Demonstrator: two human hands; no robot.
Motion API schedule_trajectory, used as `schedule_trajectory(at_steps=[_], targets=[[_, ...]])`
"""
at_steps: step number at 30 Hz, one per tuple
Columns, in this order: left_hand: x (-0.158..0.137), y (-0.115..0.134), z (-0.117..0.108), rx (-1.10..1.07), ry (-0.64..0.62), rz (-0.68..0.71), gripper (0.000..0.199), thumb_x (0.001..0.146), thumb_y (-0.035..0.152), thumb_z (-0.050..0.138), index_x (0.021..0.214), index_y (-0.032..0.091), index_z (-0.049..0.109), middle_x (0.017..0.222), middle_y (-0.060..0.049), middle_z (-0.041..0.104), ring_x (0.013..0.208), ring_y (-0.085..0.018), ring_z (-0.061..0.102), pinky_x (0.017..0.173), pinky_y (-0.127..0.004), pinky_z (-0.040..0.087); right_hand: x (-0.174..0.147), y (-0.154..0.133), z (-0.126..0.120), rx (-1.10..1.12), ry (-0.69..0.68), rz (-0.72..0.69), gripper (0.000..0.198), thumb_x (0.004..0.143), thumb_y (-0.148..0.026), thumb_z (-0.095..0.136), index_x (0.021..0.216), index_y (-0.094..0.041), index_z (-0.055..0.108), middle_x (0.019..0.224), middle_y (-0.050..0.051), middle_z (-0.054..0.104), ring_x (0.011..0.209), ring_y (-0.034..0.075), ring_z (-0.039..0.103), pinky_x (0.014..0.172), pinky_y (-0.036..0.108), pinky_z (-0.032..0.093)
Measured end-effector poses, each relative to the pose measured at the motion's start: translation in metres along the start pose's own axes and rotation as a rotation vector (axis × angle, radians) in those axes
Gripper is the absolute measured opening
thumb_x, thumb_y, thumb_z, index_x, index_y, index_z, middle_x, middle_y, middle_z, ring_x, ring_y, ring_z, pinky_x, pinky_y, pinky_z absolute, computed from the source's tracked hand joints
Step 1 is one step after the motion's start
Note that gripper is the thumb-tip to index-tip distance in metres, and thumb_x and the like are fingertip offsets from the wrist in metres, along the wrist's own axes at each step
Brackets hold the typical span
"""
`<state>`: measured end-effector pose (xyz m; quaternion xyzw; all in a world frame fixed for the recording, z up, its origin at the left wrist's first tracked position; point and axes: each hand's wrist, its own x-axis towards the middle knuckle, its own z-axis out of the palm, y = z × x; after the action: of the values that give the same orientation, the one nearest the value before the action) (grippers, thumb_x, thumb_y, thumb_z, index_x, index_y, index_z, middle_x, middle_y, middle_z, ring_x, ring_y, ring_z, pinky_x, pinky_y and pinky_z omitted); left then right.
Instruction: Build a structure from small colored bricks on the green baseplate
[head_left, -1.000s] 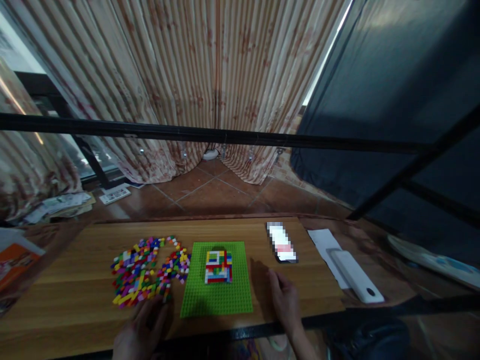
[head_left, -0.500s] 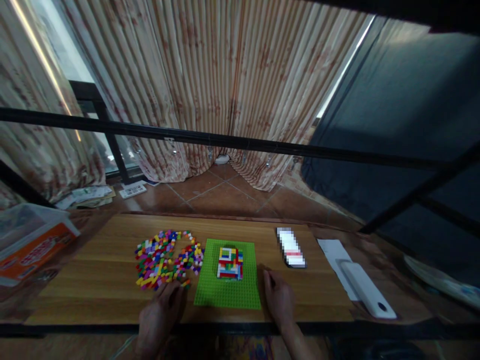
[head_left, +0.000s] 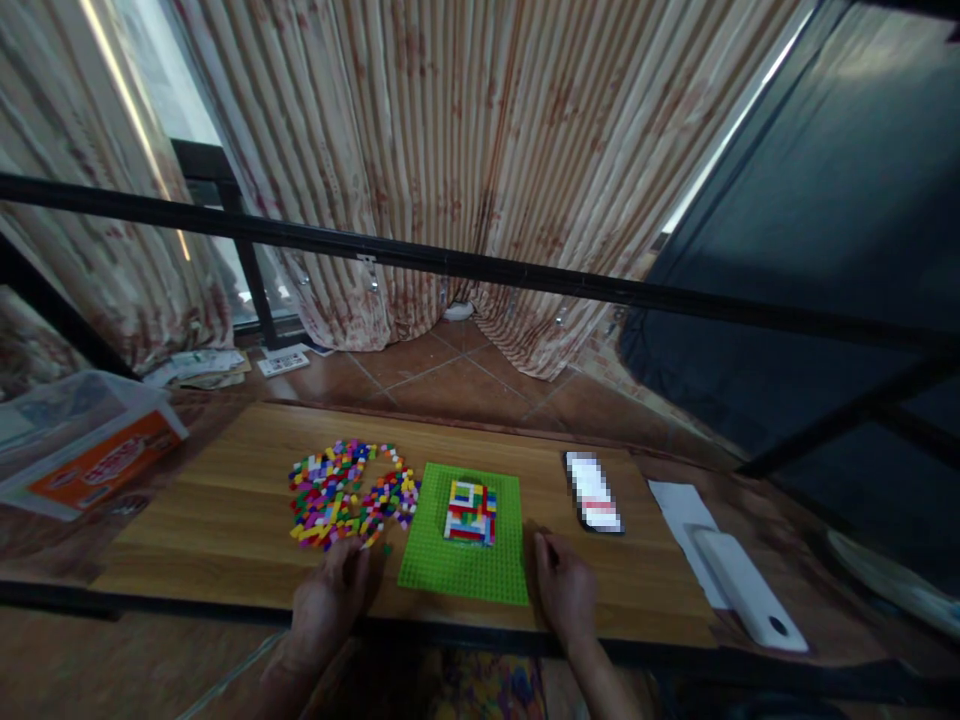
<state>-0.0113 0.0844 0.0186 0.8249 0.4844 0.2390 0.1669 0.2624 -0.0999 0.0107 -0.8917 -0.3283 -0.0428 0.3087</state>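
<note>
My left hand (head_left: 330, 592) rests at the near edge of a pile of small colourful toy bricks (head_left: 330, 495). Its fingers are curled together, and whatever is between them is hidden. A small green brick (head_left: 387, 549) lies just right of those fingers. On the green baseplate (head_left: 427, 575) stands a low block of stacked bricks (head_left: 471, 515) in white, red, yellow, blue and green. Beside the plate's right edge lies my right hand (head_left: 568, 590), fingers curled inward. I cannot make out anything in it. Neither hand touches the stacked block.
A phone (head_left: 592, 490) with a blurred screen lies at the right of the wooden table (head_left: 225, 480). Further right are a white sheet (head_left: 686, 510) and a white device (head_left: 754, 590). A clear bin with an orange label (head_left: 112, 460) stands left. A black bar (head_left: 465, 265) crosses ahead.
The head view has shifted and tilted slightly, so the table sits a little further right and higher. Both hands stay near the same spots, the left by the pile, the right by the plate.
</note>
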Motion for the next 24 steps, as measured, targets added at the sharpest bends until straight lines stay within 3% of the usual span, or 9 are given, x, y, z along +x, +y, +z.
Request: schedule_trajectory(at_steps=[4, 11, 17, 24], targets=[[-0.0024, -0.0031, 0.0022, -0.027, 0.019, 0.018, 0.020, 0.090, 0.034, 0.044, 0.092, 0.021, 0.059, 0.076, -0.001, 0.072, 0.063, -0.016, 0.069, 0.051, -0.021, 0.043, -0.0005, -0.0005, -0.0002, -0.009, 0.003, 0.002, 0.061, 0.092, -0.058, 0.027, 0.089, -0.017, 0.072, 0.088, 0.013, 0.074, 0.075, 0.027, 0.070, 0.063, 0.033, 0.048], [-0.0058, -0.0035, 0.0025, -0.099, 0.061, 0.116, 0.021, 0.092, 0.035, 0.043, 0.089, 0.020, 0.058, 0.082, -0.002, 0.071, 0.069, -0.016, 0.070, 0.060, -0.022, 0.051, -0.0004, 0.0001, -0.0007, -0.023, -0.018, 0.017, 0.061, 0.092, -0.059, 0.028, 0.090, -0.016, 0.072, 0.087, 0.014, 0.074, 0.074, 0.026, 0.069, 0.063, 0.033, 0.048], [-0.0055, -0.0031, 0.0005, -0.170, 0.060, 0.180, 0.030, 0.093, 0.031, 0.041, 0.113, 0.020, 0.059, 0.106, -0.007, 0.070, 0.096, -0.019, 0.068, 0.083, -0.029, 0.055, -0.0007, 0.0011, -0.0022, -0.059, 0.004, -0.001, 0.064, 0.091, -0.061, 0.027, 0.092, -0.015, 0.071, 0.089, 0.016, 0.073, 0.075, 0.027, 0.068, 0.065, 0.033, 0.047], [-0.0085, -0.0017, 0.0015, -0.162, 0.060, 0.169, 0.026, 0.093, 0.027, 0.041, 0.108, 0.021, 0.062, 0.100, -0.006, 0.069, 0.088, -0.017, 0.068, 0.078, -0.027, 0.055, -0.0027, 0.0044, -0.0017, -0.104, -0.023, 0.046, 0.068, 0.089, -0.067, 0.026, 0.093, -0.016, 0.071, 0.090, 0.016, 0.073, 0.074, 0.028, 0.068, 0.063, 0.034, 0.046]])
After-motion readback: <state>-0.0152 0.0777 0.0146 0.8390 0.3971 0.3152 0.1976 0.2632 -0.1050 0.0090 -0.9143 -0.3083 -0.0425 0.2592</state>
